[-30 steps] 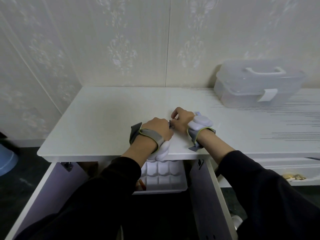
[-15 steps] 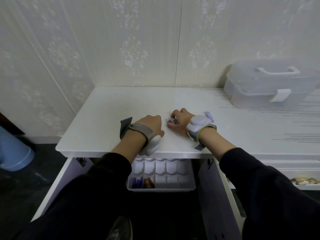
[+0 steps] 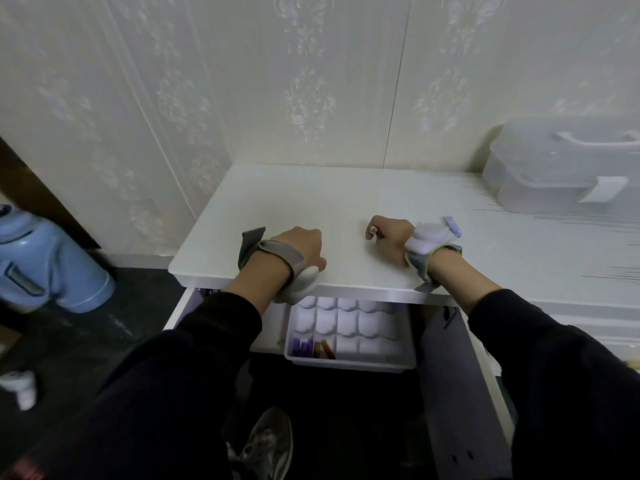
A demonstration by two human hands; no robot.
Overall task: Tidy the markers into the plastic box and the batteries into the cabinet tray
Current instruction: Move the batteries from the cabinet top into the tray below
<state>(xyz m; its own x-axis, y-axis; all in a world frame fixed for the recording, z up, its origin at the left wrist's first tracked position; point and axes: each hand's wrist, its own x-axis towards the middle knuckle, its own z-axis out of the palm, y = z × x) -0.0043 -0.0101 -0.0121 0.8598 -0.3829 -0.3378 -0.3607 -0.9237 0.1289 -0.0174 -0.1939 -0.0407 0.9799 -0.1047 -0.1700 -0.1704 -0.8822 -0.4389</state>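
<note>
From the head camera, the left hand [image 3: 304, 247] rests curled into a loose fist on the white cabinet top [image 3: 346, 202], holding nothing visible, while the right hand [image 3: 391, 233] is clenched around a small battery [image 3: 374, 231] just above the surface. Below the front edge, the compartmented cabinet tray [image 3: 349, 362] holds several batteries [image 3: 313, 348] in its front-left cells. The closed plastic box [image 3: 561, 168] stands at the far right against the wall.

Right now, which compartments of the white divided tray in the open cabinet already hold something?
Only the front-left compartments of the white divided tray: purple batteries and orange batteries. The others look empty.
</note>
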